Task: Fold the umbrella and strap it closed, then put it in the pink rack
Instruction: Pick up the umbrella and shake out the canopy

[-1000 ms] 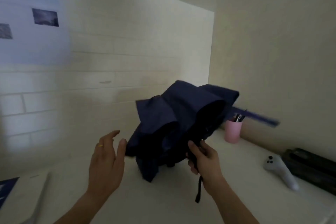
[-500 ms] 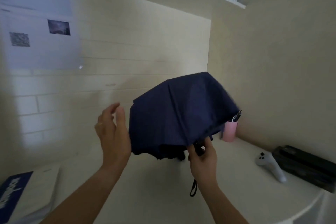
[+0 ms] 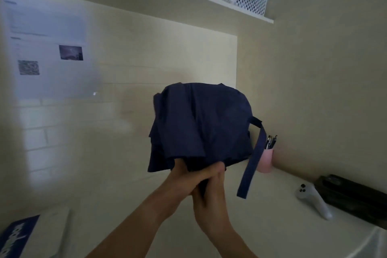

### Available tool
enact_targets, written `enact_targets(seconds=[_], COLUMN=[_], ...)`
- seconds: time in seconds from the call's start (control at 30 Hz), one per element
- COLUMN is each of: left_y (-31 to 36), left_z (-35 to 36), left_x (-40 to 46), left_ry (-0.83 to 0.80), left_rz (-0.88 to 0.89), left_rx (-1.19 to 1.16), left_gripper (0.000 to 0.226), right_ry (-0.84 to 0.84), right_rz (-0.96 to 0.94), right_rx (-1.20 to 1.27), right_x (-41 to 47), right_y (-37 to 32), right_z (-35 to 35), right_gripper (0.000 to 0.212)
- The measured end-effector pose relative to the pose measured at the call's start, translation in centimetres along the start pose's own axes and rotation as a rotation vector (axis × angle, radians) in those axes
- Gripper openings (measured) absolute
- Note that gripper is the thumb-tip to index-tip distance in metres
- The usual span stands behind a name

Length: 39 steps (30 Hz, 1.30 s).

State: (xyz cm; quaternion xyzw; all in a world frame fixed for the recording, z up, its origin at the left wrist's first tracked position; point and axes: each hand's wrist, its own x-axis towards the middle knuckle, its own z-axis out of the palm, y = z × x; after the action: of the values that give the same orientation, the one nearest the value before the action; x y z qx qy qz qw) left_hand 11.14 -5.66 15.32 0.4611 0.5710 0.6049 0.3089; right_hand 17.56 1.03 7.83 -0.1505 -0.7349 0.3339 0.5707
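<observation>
Navy umbrella (image 3: 201,125) hung bunched above the table (image 3: 272,226); my left hand (image 3: 188,176) and right hand (image 3: 209,199) clenched its handle, strap (image 3: 251,163) dangling free.

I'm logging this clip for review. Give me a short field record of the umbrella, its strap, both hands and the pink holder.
umbrella: navy, canopy collapsed but loose, held up above the desk
strap: unfastened, dangling on the right
left hand: gripping under the canopy
right hand: clasped around the handle, touching the left
pink holder: on the desk behind, pens inside
</observation>
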Motion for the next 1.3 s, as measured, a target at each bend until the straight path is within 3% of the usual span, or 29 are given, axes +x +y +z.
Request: enact_targets(seconds=[0.1,0.2,0.23,0.33,0.4,0.5,0.6,0.67,0.7,0.83,0.93,1.07,1.17,1.3], left_y=[-0.6,-0.9,-1.0,-1.0,-1.4,-2.0,-2.5,-2.9,-3.1,-3.4,-3.8,-3.6,-2.9,-3.4], left_z=[0.1,-1.9,-2.7,-4.5,-5.5,-6.6,-7.0,-7.1,-7.3,-8.5,-9.7,-11.5,-12.3,-12.8], left_x=[0.6,1.1,1.3,1.4,1.2,1.3,1.7,1.7,1.8,1.8,2.6,4.1,5.2,6.2], left_ry=[0.196,0.251,0.252,0.301,0.301,0.284,0.276,0.263,0.25,0.244,0.308,0.368,0.396,0.268], left_rz=[0.015,-0.022,-0.03,-0.077,-0.072,-0.042,-0.033,-0.03,-0.03,-0.035,0.004,0.197,0.216,0.215], left_rx=[-0.191,-0.354,-0.374,-0.323,-0.181,-0.036,0.049,0.116,0.144,0.29,0.408,0.548,0.848,1.194], left_gripper=[0.076,0.059,0.054,0.029,0.025,0.03,0.032,0.031,0.031,0.032,0.044,0.089,0.086,0.086], right_ry=[-0.194,-0.392,-0.41,-0.164,0.047,0.016,-0.149,-0.157,-0.126,0.007,0.004,-0.046,-0.119,-0.084], right_rz=[0.008,-0.002,-0.023,0.177,0.451,0.658,0.674,0.665,0.65,0.71,0.819,0.882,0.902,0.987], right_rx=[-0.008,-0.103,-0.156,-0.075,0.173,0.453,0.317,0.241,0.205,0.224,0.472,0.567,0.528,0.476], right_x=[0.2,0.4,0.3,1.1,2.8,5.1,5.9,5.7,5.6,4.7,3.9,2.4,0.5,-2.9], right_y=[-1.2,-2.0,-2.1,-2.7,-3.3,-5.3,-5.6,-4.9,-4.3,-2.0,-0.7,-0.3,-1.0,-1.2], right_z=[-0.2,-2.8,-3.8,-6.6,-8.7,-10.8,-9.5,-8.4,-8.1,-9.0,-10.4,-10.8,-9.9,-7.7], right_gripper=[0.072,0.08,0.072,0.02,0.011,0.037,0.052,0.059,0.057,0.013,0.016,0.016,0.015,0.012])
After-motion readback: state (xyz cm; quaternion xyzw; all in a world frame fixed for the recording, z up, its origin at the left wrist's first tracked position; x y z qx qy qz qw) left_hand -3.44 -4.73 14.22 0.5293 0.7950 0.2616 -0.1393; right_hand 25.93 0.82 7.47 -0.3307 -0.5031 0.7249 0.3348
